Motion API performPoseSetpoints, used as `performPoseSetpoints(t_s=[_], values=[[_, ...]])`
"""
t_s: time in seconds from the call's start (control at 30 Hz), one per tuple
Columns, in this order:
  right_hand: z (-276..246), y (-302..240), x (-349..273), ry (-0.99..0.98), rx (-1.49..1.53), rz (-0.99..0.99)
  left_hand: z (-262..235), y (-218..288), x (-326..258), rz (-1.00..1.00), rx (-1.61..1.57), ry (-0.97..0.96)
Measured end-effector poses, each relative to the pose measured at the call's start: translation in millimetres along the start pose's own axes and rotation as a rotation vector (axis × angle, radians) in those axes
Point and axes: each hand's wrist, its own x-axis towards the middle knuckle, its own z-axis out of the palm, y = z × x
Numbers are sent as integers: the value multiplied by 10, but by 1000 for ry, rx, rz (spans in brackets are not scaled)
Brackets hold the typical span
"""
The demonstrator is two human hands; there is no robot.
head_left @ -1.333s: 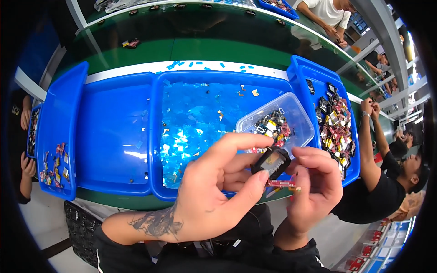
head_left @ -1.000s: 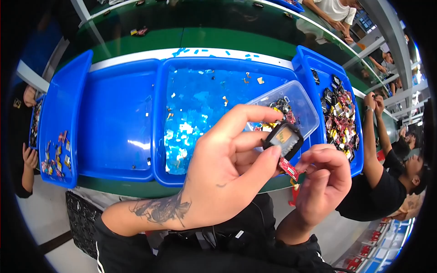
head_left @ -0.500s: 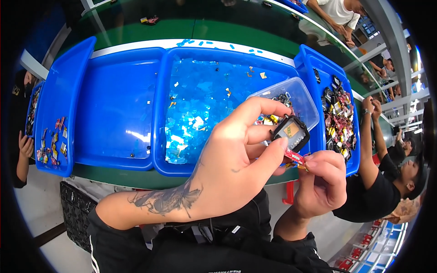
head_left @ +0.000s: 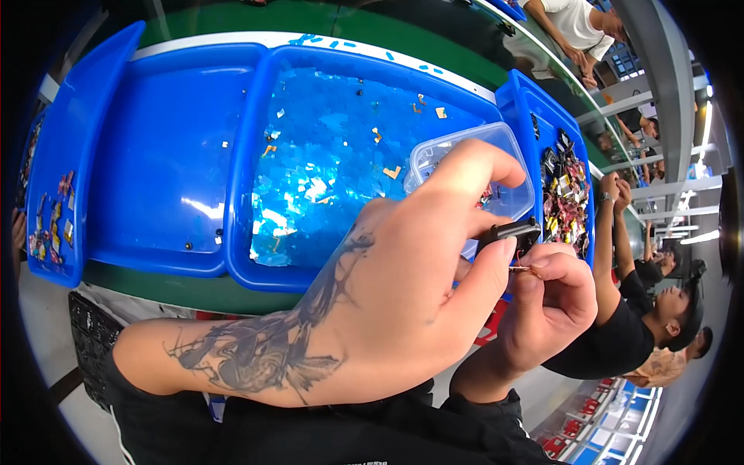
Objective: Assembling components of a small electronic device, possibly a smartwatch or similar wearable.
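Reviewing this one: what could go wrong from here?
The right hand pinches a thin, flat, pale-edged part close to the small black plastic case in the left hand; pulling might bend that part. Both are in mid-air, so a slip could drop either outside the large blue plastic tray.

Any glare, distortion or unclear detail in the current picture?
Head view: glare whitens some blue scraps, and a streak shines on the blue tray to their left; head view: fisheye curves straight edges, corners go black; head view: the thin strip at the right hand is too fine to identify.
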Motion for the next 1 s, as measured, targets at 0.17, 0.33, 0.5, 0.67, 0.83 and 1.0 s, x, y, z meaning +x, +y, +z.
performPoseSetpoints(t_s=[0.17,0.33,0.5,0.67,0.83,1.0], values=[[26,-7,3,92,-33,-57,89,-3,-5,-1,210,76],[8,-22,-56,73,11,11,113,-62,-37,51,137,66],[0,12,-76,114,38,15,117,-75,-35,109,147,73],[-52,21,-68,101,6,-10,147,-82,-21,128,150,55],[-69,2,-80,89,-3,24,140,-51,-17,123,155,40],[-57,12,-84,123,-6,18,86,87,-40,-74,214,-47]])
